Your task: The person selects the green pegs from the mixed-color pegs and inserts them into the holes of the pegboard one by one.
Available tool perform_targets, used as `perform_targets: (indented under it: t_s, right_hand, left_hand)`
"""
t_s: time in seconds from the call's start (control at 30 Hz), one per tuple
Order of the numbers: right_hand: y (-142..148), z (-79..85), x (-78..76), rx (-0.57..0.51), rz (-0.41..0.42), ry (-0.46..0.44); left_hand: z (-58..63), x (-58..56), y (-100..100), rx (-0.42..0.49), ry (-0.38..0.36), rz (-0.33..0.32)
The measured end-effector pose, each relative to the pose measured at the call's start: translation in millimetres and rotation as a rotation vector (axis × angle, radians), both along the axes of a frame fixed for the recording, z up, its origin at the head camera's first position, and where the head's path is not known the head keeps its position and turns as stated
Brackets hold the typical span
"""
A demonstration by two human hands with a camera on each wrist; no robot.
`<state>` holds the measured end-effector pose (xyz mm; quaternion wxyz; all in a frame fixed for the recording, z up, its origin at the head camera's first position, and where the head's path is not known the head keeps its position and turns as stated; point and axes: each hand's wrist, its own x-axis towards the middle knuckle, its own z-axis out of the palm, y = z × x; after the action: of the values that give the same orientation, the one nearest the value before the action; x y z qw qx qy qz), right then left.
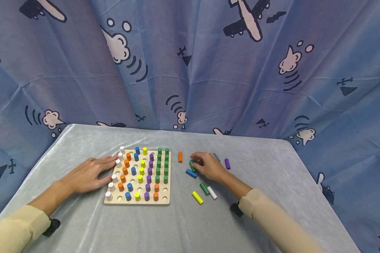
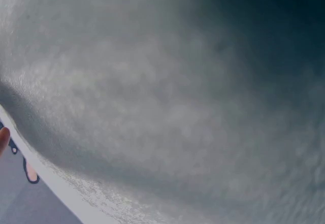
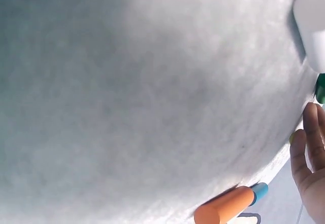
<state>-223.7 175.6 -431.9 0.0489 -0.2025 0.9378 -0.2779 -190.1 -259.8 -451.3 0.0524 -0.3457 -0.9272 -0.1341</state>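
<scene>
A wooden pegboard [image 1: 136,203] lies on the table, with white, orange, blue, yellow, purple and green pegs standing in columns. My left hand [image 1: 90,174] rests at its left edge, fingers extended toward the white pegs [image 1: 114,177]. To the right of the board, my right hand [image 1: 210,166] has its thumb and forefinger at a small green peg [image 1: 191,165], pinching it close over the cloth. A blue peg [image 1: 191,173] lies just below those fingertips. In the right wrist view, the fingers [image 3: 298,148] show at the right edge, near a white peg [image 3: 316,36].
Loose pegs lie around the right hand: orange [image 1: 180,157], purple [image 1: 227,163], another green [image 1: 204,188], white [image 1: 212,193] and yellow [image 1: 197,197]. A second blue peg [image 1: 216,157] is partly behind the hand. Beyond the grey-clothed table [image 1: 183,225] hangs a blue curtain [image 1: 190,70].
</scene>
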Motion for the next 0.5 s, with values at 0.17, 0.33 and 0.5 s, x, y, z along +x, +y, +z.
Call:
perform_targets:
  t_s: [0.17,0.33,0.5]
  right_hand:
    - [-0.2,-0.9,0.9,-0.012,0.019,0.003]
    - [-0.2,-0.7,1.8,-0.019,0.016,-0.004]
    - [0.1,-1.2,1.9,-0.014,0.015,0.011]
  left_hand:
    - [-0.1,0.7,0.2,0.005,0.006,-0.001]
    - [0.1,1.2,0.3,0.005,0.005,-0.001]
    - [0.3,0.9,0.6,0.004,0.008,-0.002]
